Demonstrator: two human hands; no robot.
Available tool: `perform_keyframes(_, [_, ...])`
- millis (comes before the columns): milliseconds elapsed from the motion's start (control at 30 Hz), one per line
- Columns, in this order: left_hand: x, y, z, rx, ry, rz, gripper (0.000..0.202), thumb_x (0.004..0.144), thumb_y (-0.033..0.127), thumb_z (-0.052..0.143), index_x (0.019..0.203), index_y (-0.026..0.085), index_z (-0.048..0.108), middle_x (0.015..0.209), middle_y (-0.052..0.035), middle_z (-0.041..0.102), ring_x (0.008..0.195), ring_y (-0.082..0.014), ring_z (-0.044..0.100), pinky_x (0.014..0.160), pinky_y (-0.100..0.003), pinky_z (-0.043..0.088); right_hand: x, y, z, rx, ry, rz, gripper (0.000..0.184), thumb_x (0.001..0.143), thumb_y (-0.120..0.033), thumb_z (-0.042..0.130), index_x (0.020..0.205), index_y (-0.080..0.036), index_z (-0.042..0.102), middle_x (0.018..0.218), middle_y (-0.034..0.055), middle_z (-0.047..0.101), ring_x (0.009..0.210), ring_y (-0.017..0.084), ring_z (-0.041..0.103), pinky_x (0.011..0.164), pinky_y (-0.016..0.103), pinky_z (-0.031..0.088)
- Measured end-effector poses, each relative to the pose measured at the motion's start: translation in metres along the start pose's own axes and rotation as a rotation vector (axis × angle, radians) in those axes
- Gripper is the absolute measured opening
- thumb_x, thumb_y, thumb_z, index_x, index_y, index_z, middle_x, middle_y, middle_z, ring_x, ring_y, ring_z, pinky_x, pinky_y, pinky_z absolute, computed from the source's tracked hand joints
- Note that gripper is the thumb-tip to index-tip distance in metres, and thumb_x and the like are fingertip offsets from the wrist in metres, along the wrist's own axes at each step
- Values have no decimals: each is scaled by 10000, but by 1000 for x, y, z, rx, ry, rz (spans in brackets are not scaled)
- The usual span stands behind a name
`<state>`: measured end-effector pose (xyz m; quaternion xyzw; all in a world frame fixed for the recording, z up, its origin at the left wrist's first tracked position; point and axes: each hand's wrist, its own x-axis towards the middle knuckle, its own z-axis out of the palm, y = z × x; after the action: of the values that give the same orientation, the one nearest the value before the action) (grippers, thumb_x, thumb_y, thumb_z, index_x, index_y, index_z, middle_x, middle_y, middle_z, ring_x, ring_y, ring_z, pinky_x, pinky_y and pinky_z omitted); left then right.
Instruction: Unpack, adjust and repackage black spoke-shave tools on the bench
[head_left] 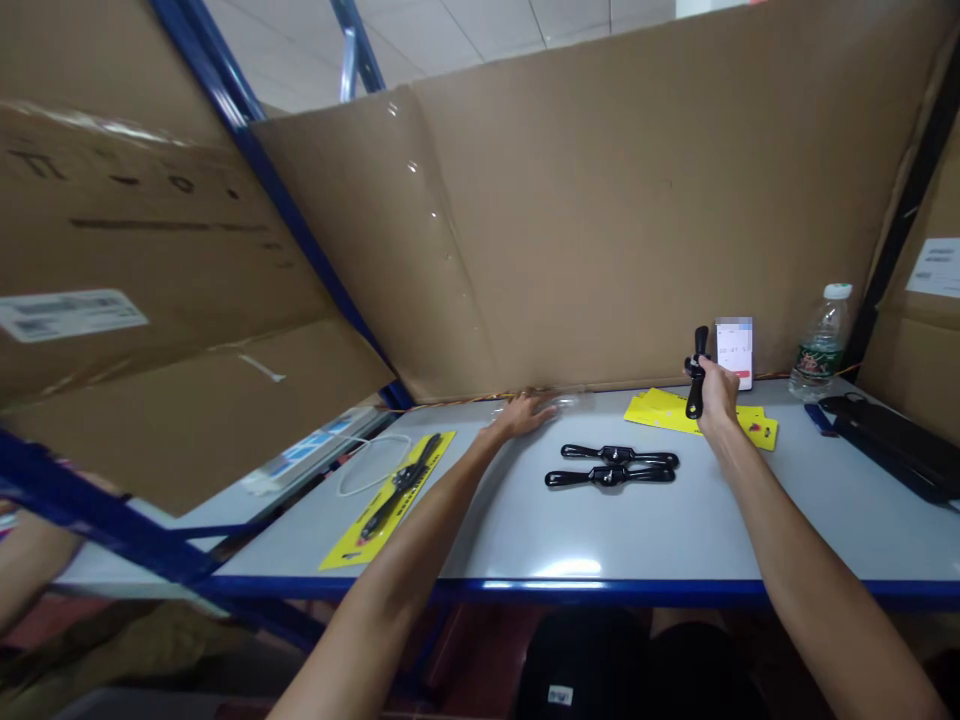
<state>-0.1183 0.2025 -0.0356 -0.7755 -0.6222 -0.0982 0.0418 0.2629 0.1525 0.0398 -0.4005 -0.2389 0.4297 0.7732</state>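
Note:
My right hand [716, 392] is closed around a black two-handled tool [697, 372], held upright over a stack of yellow cards [660, 408]. My left hand [523, 412] lies flat with fingers stretched out on clear plastic [559, 403] near the cardboard wall. Two more black tools [611, 466] lie side by side on the grey table [570, 530] between my arms. A packed tool on a yellow card [390, 496] lies at the left.
A phone [734, 351] stands against the cardboard wall [600, 220], beside a water bottle [819, 345]. A black pouch [892, 440] lies at the far right. A white cable [367, 465] curls at the left. Blue shelf rails [247, 130] and boxes crowd the left.

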Motion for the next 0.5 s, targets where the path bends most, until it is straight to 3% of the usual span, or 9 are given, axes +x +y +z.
perform_keyframes(100, [4, -7, 7, -10, 23, 45, 527, 1022, 504, 414, 1513, 344, 520, 1495, -66, 572, 1402, -286, 482, 1173, -446, 361, -4, 0, 1, -46, -39, 7, 113, 800, -141, 633, 700, -145, 685, 612, 3, 680, 594, 131, 670, 593, 209, 520])
perform_keyframes(233, [17, -14, 2, -43, 6, 108, 493, 1002, 374, 452, 1472, 301, 578, 1456, -47, 621, 1370, -242, 533, 1156, -375, 405, -16, -2, 4, -140, -142, 87, 166, 839, -121, 618, 686, -144, 679, 584, 15, 672, 574, 134, 663, 550, 203, 494])
perform_keyframes(500, [23, -8, -4, -28, 23, 72, 502, 938, 249, 491, 1413, 302, 644, 1425, -27, 646, 1342, -239, 566, 1140, -339, 435, -27, 1, 4, -339, -440, 246, 178, 926, -140, 596, 765, -130, 672, 623, 39, 687, 491, 102, 603, 437, 174, 437])
